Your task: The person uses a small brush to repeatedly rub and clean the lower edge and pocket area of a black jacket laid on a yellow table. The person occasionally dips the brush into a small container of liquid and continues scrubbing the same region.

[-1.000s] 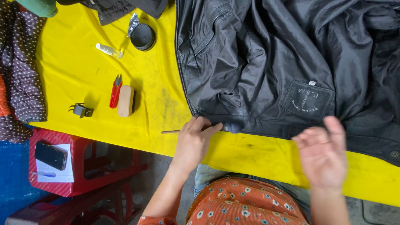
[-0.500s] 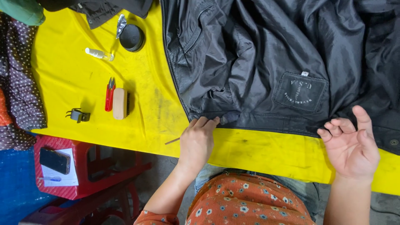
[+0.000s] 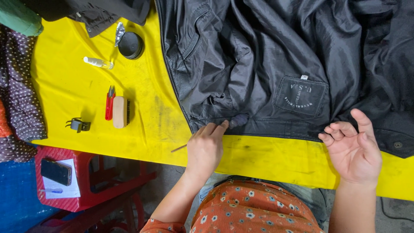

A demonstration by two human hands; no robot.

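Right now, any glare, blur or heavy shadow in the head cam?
Head view: sharp overall, even light. Soft sheen on the black jacket folds, no blown glare. Short shadows beside the brush and under the left hand. Right hand crisp, no motion blur.

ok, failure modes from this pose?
1. The left hand pins only the black jacket at its hem; the right hand is open and off the fabric, so the hem could shift or bunch.
2. The hem lies near the edge of the yellow table; the jacket might slide off.
3. The red snips and brush lie loose nearby and could snag the cloth.
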